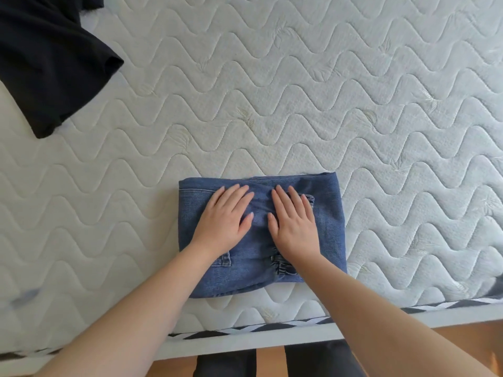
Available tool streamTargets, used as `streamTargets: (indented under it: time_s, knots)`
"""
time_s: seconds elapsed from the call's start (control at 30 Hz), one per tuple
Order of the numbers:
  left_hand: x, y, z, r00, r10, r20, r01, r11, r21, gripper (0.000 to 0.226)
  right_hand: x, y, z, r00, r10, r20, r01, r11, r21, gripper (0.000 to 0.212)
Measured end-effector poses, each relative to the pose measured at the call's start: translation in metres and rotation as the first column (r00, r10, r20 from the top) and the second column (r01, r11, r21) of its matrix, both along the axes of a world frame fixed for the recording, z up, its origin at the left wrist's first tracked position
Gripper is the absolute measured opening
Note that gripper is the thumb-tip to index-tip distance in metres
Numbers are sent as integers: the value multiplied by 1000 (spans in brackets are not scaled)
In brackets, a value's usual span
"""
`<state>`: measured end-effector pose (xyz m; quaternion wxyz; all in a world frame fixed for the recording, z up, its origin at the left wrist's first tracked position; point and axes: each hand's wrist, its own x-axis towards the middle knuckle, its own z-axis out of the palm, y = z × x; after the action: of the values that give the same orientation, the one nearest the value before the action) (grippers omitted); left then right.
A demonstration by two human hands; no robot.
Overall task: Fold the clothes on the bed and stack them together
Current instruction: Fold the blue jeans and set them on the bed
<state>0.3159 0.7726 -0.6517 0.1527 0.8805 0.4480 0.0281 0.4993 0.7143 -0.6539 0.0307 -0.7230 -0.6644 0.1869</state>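
both hands lie flat, palms down, on a folded pair of blue jeans (326, 213). left hand (224, 217) rests on the left half of the denim, fingers straight and slightly spread, pointing away from the person, thumb angled inward. right hand (294, 223) mirrors it on the right half, fingers straight and close together, thumb almost meeting the left thumb at the middle. neither hand curls round or pinches the cloth; they press on top. the jeans form a compact rectangle near the closer edge of a white quilted mattress (299, 91) with wavy stitching, a belt loop and pocket seam showing by the wrists. a black garment (46, 63) lies crumpled at the far left corner, well apart from the jeans. below the mattress edge, a wooden floor (462, 336) and the person's dark trouser legs (321, 360) show.
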Motion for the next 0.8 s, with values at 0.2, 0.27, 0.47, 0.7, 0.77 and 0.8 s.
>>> streamTargets:
  time_s: [0.2,0.27,0.47,0.7,0.77,0.8]
  knots:
    - [-11,-16,-25,988,-73,-140,70,997,-26,67,4,-5,-19,998,37,42,-37,999,-9,58]
    - [-11,-17,-36,984,-76,-161,78,997,5,68,2,-6,-24,998,28,53,-27,1000,-4,59]
    - [-13,-18,-62,987,-77,-142,88,994,71,70,3,-8,-37,998,33,50,-34,999,25,61]
    - [-7,-17,-50,979,-67,-194,77,996,46,69,3,1,-34,994,68,86,-62,996,-71,66]
    - [-6,-21,-33,982,-20,-188,34,997,73,66,4,1,-26,993,78,85,-70,994,-87,66]
    - [-7,-28,-27,986,16,-164,-1,996,91,63,5,0,-22,993,79,87,-72,994,-83,65]
